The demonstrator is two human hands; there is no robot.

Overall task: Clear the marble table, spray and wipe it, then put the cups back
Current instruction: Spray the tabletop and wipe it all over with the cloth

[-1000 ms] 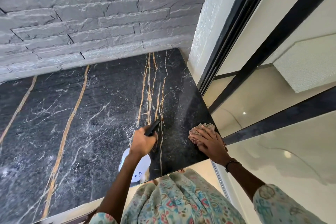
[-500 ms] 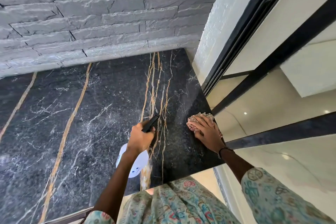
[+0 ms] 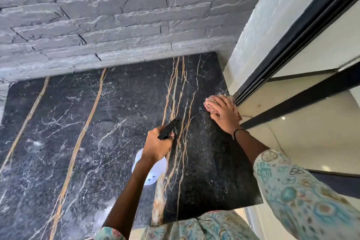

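Left hand [image 3: 155, 147]: wrapped round the neck of the white spray bottle [image 3: 151, 171], black nozzle aimed over the middle of the marble table [image 3: 58, 142]. Right hand [image 3: 224, 113]: fingers straight, pressed flat on the crumpled cloth [image 3: 218, 98] at the table's right edge, near the far right corner. No cups in view. Best, probably: light mist across the middle, then long overlapping wipes from the far edge toward the near one, palm kept flat.

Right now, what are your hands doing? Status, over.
Left hand grips spray bottle over marble table. Right hand presses cloth at right edge. No cups in view.
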